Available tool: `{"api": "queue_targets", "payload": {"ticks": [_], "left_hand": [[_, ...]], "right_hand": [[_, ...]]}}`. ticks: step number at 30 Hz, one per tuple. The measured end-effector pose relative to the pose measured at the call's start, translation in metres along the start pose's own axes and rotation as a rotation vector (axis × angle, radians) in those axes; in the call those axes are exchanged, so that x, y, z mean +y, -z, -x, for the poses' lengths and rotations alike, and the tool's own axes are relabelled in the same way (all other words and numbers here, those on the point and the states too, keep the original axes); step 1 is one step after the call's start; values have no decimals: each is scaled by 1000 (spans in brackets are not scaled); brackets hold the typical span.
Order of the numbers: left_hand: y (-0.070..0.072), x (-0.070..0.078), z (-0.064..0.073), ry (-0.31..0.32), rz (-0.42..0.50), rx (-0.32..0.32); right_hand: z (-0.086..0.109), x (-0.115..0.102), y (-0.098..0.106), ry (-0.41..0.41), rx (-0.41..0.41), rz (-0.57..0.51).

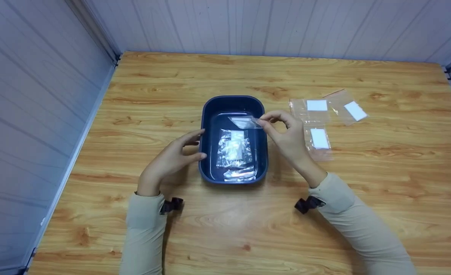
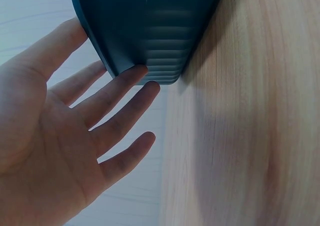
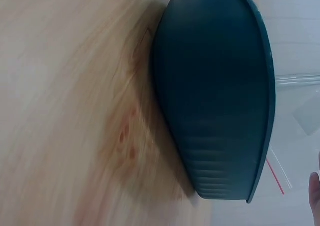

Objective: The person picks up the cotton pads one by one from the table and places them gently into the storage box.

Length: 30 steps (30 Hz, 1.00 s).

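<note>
A dark blue rectangular bin [image 1: 234,180] sits on the table with several clear zip bags [image 1: 235,149] lying inside. My right hand [image 1: 284,131] pinches a clear zip bag [image 1: 242,122] by one corner above the bin's far right part; a white insert shows in it. In the right wrist view this bag's red strip [image 3: 275,174] hangs beyond the rim, and only a fingertip of the hand [image 3: 314,193] shows. My left hand [image 1: 174,156] has its fingers spread and touches the bin's left rim. From the left wrist the fingers [image 2: 122,121] look nearly straight beside the ribbed wall [image 2: 167,51].
Right of the bin, three clear zip bags lie on the wooden table [image 1: 225,229]: one at the back [image 1: 317,105], one tilted at the far right [image 1: 355,110], one nearer [image 1: 319,138]. Pale panels [image 1: 248,26] stand behind and at the sides.
</note>
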State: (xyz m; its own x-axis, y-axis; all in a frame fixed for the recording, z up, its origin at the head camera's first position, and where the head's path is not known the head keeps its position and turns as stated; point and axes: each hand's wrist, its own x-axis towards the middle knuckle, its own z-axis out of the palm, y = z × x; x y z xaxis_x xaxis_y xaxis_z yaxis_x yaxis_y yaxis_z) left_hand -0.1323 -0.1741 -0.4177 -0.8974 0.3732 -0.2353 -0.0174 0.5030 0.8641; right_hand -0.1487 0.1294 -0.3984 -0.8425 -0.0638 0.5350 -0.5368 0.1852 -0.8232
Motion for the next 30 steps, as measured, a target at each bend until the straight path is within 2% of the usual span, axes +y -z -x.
{"api": "queue_targets", "payload": {"ticks": [9,17,22,30], "left_hand": [[0,0,0,13,-11,8],[-1,0,0,7,2,6],[0,1,1,16,1,3],[-1,1,0,28,-4,5]], "right_hand": [[-10,13,-12,-26,-11,-16],[-16,23,-19,-120,5,-53],[-19,29,-22,-159,4,-40],[-23,38,-27,-150,-32,-6]]}}
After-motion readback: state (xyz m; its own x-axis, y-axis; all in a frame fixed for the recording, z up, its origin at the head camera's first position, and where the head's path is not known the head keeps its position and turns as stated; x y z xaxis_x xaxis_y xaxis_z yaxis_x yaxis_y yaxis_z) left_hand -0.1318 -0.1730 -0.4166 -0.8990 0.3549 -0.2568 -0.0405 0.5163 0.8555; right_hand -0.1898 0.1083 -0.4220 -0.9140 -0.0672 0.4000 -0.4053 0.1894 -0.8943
